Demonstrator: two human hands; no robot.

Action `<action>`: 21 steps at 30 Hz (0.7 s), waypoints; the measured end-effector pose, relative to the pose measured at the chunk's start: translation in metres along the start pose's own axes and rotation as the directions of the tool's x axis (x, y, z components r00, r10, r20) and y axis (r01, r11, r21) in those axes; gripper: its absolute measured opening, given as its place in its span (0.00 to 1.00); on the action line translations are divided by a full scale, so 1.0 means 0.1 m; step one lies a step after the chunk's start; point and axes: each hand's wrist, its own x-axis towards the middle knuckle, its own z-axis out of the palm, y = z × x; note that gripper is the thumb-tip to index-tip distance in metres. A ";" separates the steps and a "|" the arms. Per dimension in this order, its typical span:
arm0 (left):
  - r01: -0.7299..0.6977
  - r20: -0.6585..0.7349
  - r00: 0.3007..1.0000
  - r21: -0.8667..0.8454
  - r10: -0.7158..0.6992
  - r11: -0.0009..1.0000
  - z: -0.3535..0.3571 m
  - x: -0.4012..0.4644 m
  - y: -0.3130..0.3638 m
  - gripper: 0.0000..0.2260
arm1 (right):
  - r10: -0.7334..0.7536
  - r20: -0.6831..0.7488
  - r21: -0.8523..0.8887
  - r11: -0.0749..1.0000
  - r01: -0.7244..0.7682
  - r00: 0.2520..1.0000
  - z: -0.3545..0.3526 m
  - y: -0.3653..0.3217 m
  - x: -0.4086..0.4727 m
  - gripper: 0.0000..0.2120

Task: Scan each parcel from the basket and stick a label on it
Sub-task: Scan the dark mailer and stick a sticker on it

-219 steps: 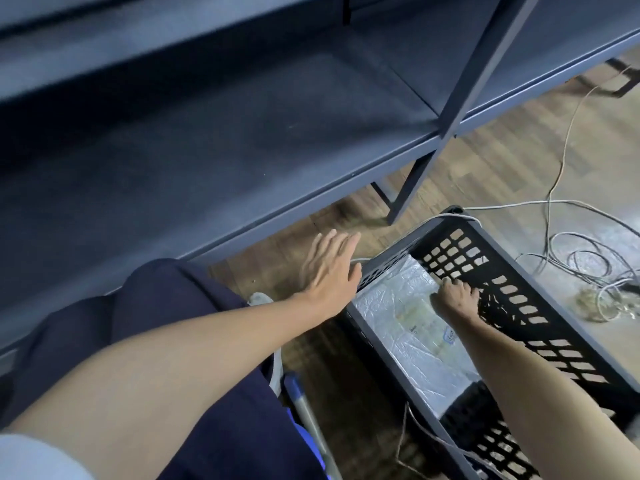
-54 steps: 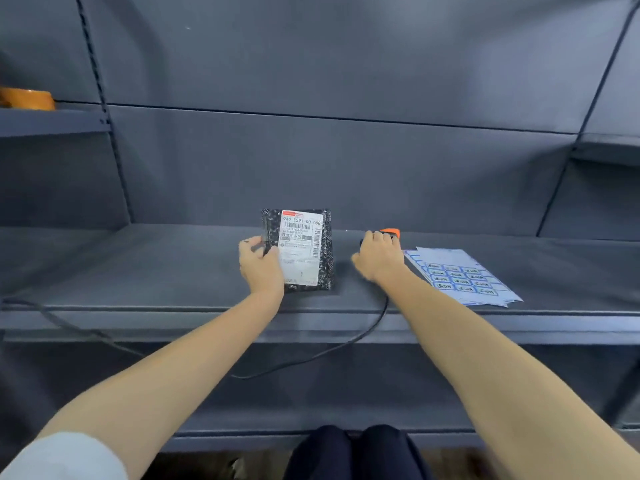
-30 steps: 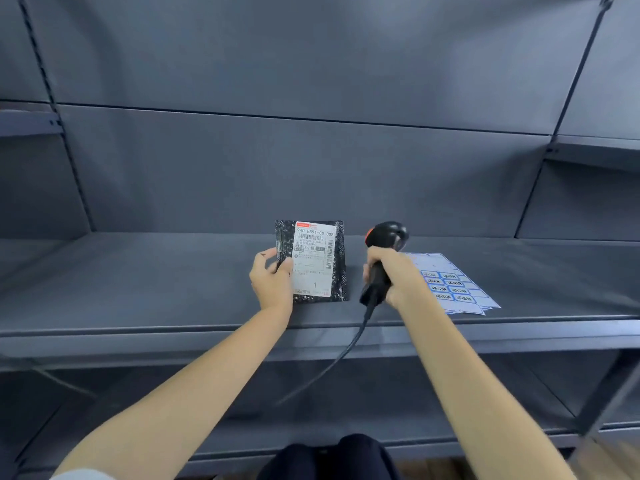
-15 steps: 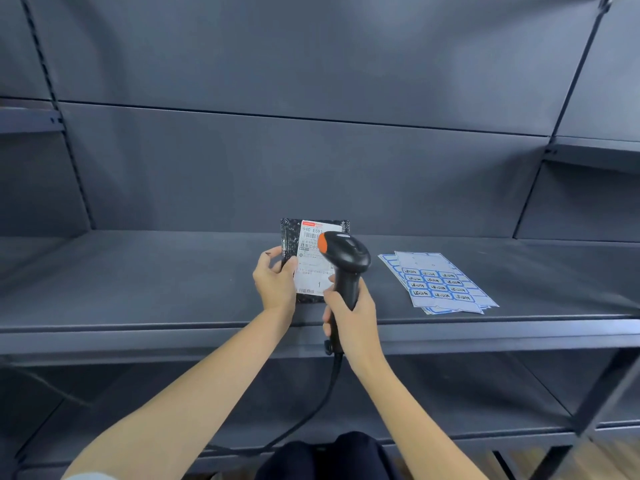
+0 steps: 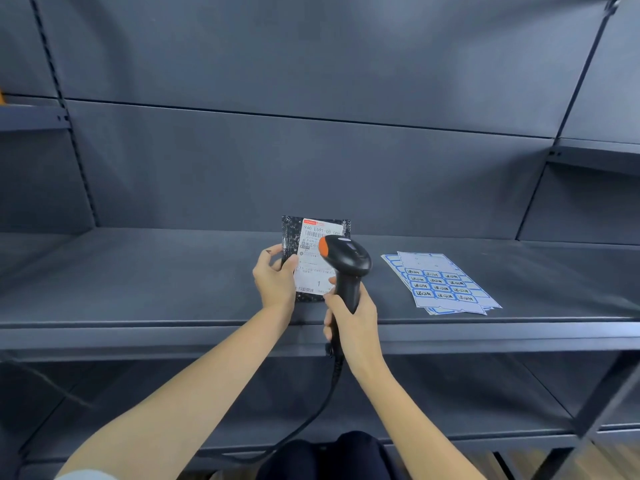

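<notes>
Scanner (image 5: 344, 259) swung in over the parcel (image 5: 313, 258) now; left hand (image 5: 275, 284) pinches the parcel's edge upright on the shelf (image 5: 138, 278), right hand (image 5: 351, 322) wrapped round the scanner handle just beside it.

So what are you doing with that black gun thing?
A person is scanning a parcel. The left hand holds a small black parcel tilted up on the grey shelf, its white shipping label facing them. The right hand grips a black barcode scanner with an orange tip, aimed at that label. Sheets of blue-edged stickers lie on the shelf to the right, not yet used.
</notes>
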 end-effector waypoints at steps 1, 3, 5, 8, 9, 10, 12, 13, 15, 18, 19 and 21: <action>0.003 0.002 1.000 0.008 -0.003 1.000 0.00 0.00 0.00 0.10 | -0.005 -0.010 0.007 1.000 0.005 1.000 -0.01 0.00 0.01 0.03; 0.004 0.000 1.000 0.047 -0.004 0.999 -0.03 0.02 0.00 0.11 | -0.009 -0.053 0.026 1.000 0.010 0.999 -0.05 -0.03 0.08 0.02; -0.008 -0.005 1.000 0.129 0.008 0.992 -0.06 0.06 0.00 0.11 | 0.018 -0.100 0.008 1.000 -0.017 0.995 -0.13 -0.12 0.24 0.03; -0.032 -0.006 0.999 0.294 0.035 0.955 -0.11 0.10 0.04 0.10 | 0.114 -0.054 -0.188 0.975 -0.122 0.992 -0.32 -0.28 0.57 0.08; -0.029 -0.008 0.999 0.338 0.033 0.941 -0.12 0.10 0.06 0.11 | 0.138 -0.017 -0.305 0.943 -0.136 0.990 -0.39 -0.31 0.68 0.10; -0.023 -0.007 1.000 0.369 0.028 0.929 -0.12 0.10 0.08 0.11 | 0.152 0.015 -0.405 0.904 -0.133 0.988 -0.44 -0.32 0.78 0.12; -0.028 0.012 1.000 0.427 0.025 0.904 -0.15 0.10 0.10 0.13 | 0.154 0.036 -0.565 0.818 -0.107 0.987 -0.50 -0.30 0.95 0.11; -0.035 0.026 0.999 0.455 0.026 0.890 -0.17 0.10 0.10 0.15 | 0.145 0.026 -0.640 0.762 -0.095 0.989 -0.51 -0.27 1.02 0.10; -0.047 0.055 0.998 0.505 0.022 0.862 -0.21 0.14 0.08 0.19 | 0.117 0.013 -0.762 0.644 -0.066 0.993 -0.52 -0.20 1.13 0.11; -0.068 0.101 0.995 0.578 0.012 0.813 -0.26 0.20 0.07 0.21 | 0.100 0.012 -0.870 0.491 -0.039 0.995 -0.53 -0.08 1.20 0.15; -0.079 0.115 0.993 0.592 0.013 0.802 -0.27 0.21 0.07 0.20 | 0.102 0.013 -0.889 0.456 -0.036 0.995 -0.54 -0.04 1.22 0.18; -0.100 0.146 0.989 0.630 0.009 0.770 -0.30 0.22 0.07 0.19 | 0.112 0.010 -0.906 0.422 -0.039 0.994 -0.53 0.02 1.25 0.22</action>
